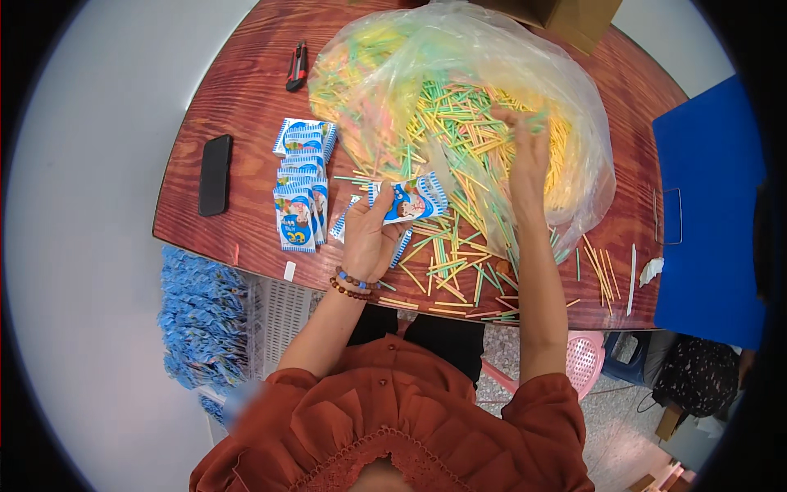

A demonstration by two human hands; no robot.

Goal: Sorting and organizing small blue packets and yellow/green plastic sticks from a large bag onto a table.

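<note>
My left hand (369, 234) is closed on a small blue-and-white packet (407, 199) with a printed picture, its thumb lying across the left end. More packets of the same kind show partly beneath this hand. My right hand (529, 160) reaches over a large clear plastic bag (385, 61) of thin candy-like sticks (455, 111) in yellow, green and pink. Motion smears its fingers, and a bit of green shows at their tips; whether they grip any sticks is unclear. Loose sticks (447, 266) lie scattered along the table's near edge. Left of my left hand, several packets (297, 217) overlap in a column.
On the wood-grain table (246, 90) lie a black phone (215, 175) and a red-and-black utility knife (297, 66). A cardboard box (582, 20) stands at the back, a blue panel (709, 213) at the right. Below left, a crate holds many blue packets (201, 320).
</note>
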